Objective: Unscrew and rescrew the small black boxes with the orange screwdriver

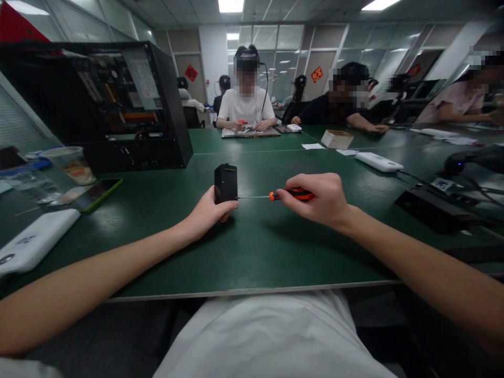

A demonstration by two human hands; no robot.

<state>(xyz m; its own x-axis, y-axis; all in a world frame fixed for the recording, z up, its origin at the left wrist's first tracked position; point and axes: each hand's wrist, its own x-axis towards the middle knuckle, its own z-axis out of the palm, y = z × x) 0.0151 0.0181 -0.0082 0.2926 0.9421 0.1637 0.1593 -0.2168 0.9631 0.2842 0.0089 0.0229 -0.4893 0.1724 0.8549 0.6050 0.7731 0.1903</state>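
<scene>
My left hand point(208, 214) is closed round the lower part of a small black box-shaped device point(227, 184), held upright just over the table. In my right hand point(321, 197) is a screwdriver with an orange and black handle point(295, 194). Its thin metal shaft points left, and the tip meets the right side of the black device near its bottom corner. Whether a screw sits under the tip is too small to make out. My fingers hide part of the handle and of the device's base.
A black computer case point(173, 105) with an open side stands at back left. Nearby are a plastic cup point(73, 163), a phone point(100, 194) and a white power bank point(39, 236). Another white power bank point(378, 161), a small box point(336, 139) and a black device point(433, 210) lie right. Several people sit beyond.
</scene>
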